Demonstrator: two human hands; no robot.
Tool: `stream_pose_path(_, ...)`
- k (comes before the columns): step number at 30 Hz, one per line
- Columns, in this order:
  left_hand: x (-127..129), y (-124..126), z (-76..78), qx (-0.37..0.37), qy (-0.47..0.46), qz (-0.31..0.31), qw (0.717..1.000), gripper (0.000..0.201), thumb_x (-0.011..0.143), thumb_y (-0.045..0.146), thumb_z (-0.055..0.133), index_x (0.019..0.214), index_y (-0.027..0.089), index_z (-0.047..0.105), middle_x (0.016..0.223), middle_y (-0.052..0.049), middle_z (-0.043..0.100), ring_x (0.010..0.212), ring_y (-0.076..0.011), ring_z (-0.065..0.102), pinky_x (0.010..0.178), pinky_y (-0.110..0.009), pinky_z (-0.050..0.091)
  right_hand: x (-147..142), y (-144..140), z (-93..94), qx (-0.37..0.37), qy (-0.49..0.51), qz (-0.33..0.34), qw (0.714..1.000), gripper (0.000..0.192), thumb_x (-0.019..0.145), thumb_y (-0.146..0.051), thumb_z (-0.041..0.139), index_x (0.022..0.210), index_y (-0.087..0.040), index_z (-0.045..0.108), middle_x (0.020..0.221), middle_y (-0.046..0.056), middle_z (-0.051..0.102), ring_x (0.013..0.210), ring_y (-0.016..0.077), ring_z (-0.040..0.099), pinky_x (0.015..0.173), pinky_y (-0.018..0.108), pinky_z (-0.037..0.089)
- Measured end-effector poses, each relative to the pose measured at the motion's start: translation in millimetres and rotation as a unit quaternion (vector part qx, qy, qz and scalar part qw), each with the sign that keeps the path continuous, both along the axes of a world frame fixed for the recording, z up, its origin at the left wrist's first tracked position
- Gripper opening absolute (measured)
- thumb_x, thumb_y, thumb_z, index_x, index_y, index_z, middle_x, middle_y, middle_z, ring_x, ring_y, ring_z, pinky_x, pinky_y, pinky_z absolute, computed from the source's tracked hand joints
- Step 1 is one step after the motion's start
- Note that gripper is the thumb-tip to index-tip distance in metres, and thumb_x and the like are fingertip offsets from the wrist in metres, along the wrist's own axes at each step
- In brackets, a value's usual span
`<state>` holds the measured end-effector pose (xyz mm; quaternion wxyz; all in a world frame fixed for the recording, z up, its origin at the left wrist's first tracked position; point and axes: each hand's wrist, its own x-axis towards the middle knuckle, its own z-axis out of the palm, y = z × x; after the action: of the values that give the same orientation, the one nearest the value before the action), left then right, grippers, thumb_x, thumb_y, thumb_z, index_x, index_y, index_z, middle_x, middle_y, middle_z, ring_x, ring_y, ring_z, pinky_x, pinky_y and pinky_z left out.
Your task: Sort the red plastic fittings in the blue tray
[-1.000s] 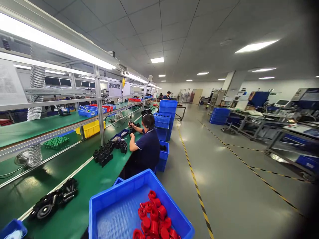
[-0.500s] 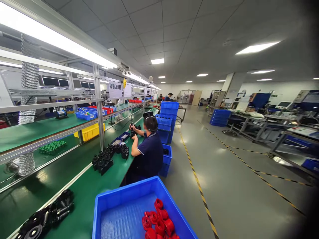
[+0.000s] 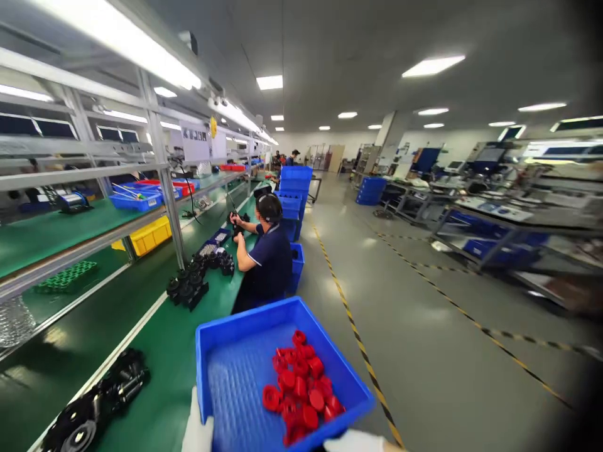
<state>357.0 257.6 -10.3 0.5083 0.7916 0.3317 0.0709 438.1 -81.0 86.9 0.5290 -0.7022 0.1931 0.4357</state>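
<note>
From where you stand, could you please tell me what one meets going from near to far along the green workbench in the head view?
Black round wheel-like parts → blue plastic bin of red spool-shaped parts, held by gloved left hand and right hand → cluster of black cylindrical parts → seated person in a dark blue shirt → stacked blue crates.

Black parts [image 3: 94, 402] and seemingly a seated co-worker [image 3: 264, 263] crowd the bench; aisle [image 3: 424, 351] open.

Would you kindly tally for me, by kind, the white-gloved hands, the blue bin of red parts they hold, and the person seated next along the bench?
White-gloved hands: 2 (left hand, right hand)
Blue bin: 1
Seated person: 1
Total: 4
</note>
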Motion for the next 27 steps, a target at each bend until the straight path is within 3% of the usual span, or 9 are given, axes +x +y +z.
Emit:
stream_pose_path(1,1,5,-1.6,-0.013,0.009,-0.021,1.000,0.065,0.094,0.024,0.031,0.155,0.013,0.012,0.153,-0.012,0.036,0.137,-0.0227,0.041,0.113,-0.034,0.037,-2,6,10.3,-0.008,0.040,0.031,0.999,0.069,0.066,-0.058,0.065,0.105,-0.002,0.056,0.091,0.012,0.056,0.091,0.0053,0.061,0.079,0.020,0.056)
stream_pose_path(2,2,9,-2.6,-0.039,0.020,-0.041,0.998,0.067,0.094,0.026,0.028,0.156,0.012,0.004,0.155,-0.012,0.030,0.139,-0.0249,0.037,0.116,-0.036,0.033,-1,11,20.9,-0.034,0.070,0.154,0.985,0.075,0.067,-0.063,0.061,0.115,-0.006,0.053,0.102,0.014,0.056,0.088,0.0076,0.062,0.076,0.026,0.056)
stream_pose_path(3,2,12,-3.4,-0.046,0.027,-0.057,0.997,0.068,0.095,0.028,0.027,0.155,0.012,0.001,0.156,-0.013,0.027,0.140,-0.0266,0.035,0.117,-0.038,0.030,2,17,30.6,-0.070,0.025,0.211,0.975,0.082,0.067,-0.071,0.053,0.120,-0.009,0.050,0.111,0.016,0.055,0.082,0.0102,0.062,0.066,0.029,0.052)
stream_pose_path(7,-2,21,-8.6,-0.012,0.047,-0.089,0.995,0.074,0.096,0.043,0.027,0.154,0.007,-0.001,0.160,-0.015,0.015,0.146,-0.0285,0.023,0.121,-0.041,0.020,25,33,50.8,-0.109,-0.084,0.168,0.976,0.080,0.072,-0.073,0.043,0.128,-0.016,0.043,0.129,0.013,0.046,0.089,0.0050,0.060,0.066,0.017,0.052)
stream_pose_path(10,-12,23,-13.2,0.118,-0.011,-0.074,0.990,0.077,0.096,0.050,0.026,0.151,-0.001,0.013,0.157,-0.020,0.018,0.146,-0.0311,0.022,0.121,-0.043,0.021,39,40,47.1,-0.170,-0.144,0.169,0.960,0.071,0.079,-0.066,0.035,0.130,-0.017,0.042,0.128,0.010,0.047,0.090,0.0005,0.057,0.076,0.018,0.055)
stream_pose_path(13,-19,20,-8.0,0.238,-0.128,-0.075,0.960,0.070,0.097,0.045,0.030,0.148,-0.003,0.025,0.154,-0.022,0.027,0.144,-0.0298,0.027,0.121,-0.041,0.023,49,52,31.9,-0.235,-0.191,0.209,0.930,0.065,0.083,-0.060,0.031,0.128,-0.016,0.048,0.117,0.007,0.053,0.086,-0.0046,0.051,0.092,0.022,0.054)
stream_pose_path(17,-12,9,11.9,0.280,-0.188,-0.130,0.932,0.059,0.098,0.035,0.036,0.147,0.003,0.030,0.152,-0.016,0.032,0.142,-0.0227,0.031,0.120,-0.034,0.026,68,82,-6.2,-0.295,-0.243,0.288,0.878,0.059,0.084,-0.052,0.042,0.129,-0.014,0.050,0.122,0.006,0.049,0.106,-0.0051,0.045,0.121,0.026,0.041)
stream_pose_path(22,6,-8,9.1,0.186,-0.083,-0.223,0.953,0.058,0.098,0.034,0.031,0.149,0.007,0.030,0.156,-0.009,0.028,0.145,-0.0187,0.026,0.122,-0.036,0.022,92,123,-62.3,-0.340,-0.237,0.363,0.834,0.058,0.086,-0.043,0.043,0.134,-0.010,0.044,0.133,0.008,0.039,0.132,0.0023,0.035,0.129,0.034,0.032)
stream_pose_path(27,26,-22,-19.8,0.074,-0.012,-0.276,0.958,0.062,0.087,0.018,0.037,0.143,-0.006,0.036,0.152,-0.018,0.032,0.143,-0.0250,0.031,0.122,-0.040,0.021,106,136,-80.2,-0.385,-0.228,0.346,0.825,0.050,0.089,-0.038,0.035,0.122,-0.005,0.053,0.126,0.009,0.044,0.134,0.0027,0.035,0.129,0.036,0.031)
